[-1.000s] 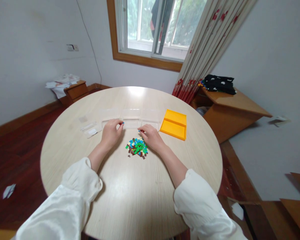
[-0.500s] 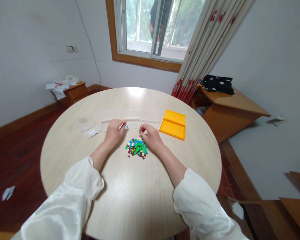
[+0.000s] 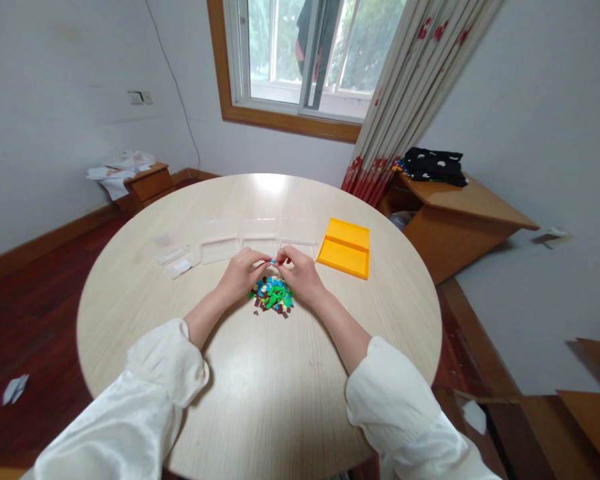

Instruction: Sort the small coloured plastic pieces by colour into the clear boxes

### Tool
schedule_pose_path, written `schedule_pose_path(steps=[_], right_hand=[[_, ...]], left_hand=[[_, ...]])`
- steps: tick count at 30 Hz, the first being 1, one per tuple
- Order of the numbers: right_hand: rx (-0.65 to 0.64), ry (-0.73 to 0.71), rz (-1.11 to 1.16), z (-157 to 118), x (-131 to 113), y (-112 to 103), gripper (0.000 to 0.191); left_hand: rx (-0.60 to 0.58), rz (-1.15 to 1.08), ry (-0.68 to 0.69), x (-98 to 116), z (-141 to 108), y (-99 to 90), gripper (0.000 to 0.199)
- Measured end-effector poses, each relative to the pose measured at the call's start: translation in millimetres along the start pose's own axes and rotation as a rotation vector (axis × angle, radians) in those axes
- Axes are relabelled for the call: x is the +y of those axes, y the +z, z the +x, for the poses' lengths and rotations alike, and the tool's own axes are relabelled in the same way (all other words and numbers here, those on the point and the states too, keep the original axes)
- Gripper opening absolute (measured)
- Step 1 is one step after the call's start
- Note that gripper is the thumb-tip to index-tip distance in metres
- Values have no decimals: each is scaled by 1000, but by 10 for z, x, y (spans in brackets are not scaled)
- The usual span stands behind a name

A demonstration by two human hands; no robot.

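My left hand (image 3: 241,275) and my right hand (image 3: 301,273) meet just beyond a pile of small toy building bricks. Pinched between the fingertips of both is a small blue brick (image 3: 273,262), largely covered by the fingers. Whether it is one piece or two joined cannot be made out. The loose brick pile (image 3: 275,293) lies on the table right below my hands, with green, blue, brown and cream pieces. Behind the hands stand clear plastic boxes (image 3: 219,249) in a row, their lids tipped back.
A yellow open case (image 3: 347,259) lies to the right of my hands. On the left is another clear box (image 3: 173,257) with a white piece in it. All this rests on a round pale table (image 3: 280,387). A wooden cabinet (image 3: 460,233) stands beyond the right edge.
My left hand has moved right, away from the clear boxes, to meet my right hand. The fingertips, apart before, now come together on the blue brick.
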State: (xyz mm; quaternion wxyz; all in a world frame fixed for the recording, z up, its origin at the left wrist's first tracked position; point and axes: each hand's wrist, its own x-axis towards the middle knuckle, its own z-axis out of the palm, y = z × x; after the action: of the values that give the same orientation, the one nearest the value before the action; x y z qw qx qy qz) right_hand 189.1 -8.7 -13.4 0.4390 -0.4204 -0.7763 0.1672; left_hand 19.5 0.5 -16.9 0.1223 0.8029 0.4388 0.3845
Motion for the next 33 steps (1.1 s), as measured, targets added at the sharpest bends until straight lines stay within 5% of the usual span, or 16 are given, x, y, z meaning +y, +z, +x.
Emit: schedule_pose_path(steps=[13, 19, 33], right_hand=[[-17, -18, -32, -6, 63, -12, 15], [-249, -21, -203, 10, 110, -78, 16], [-410, 37, -286, 11, 32, -66, 14]], left_hand=[[100, 45, -32, -43, 6, -39, 14], [247, 210, -140, -262, 50, -99, 13], [197, 332, -206, -406, 42, -53, 18]])
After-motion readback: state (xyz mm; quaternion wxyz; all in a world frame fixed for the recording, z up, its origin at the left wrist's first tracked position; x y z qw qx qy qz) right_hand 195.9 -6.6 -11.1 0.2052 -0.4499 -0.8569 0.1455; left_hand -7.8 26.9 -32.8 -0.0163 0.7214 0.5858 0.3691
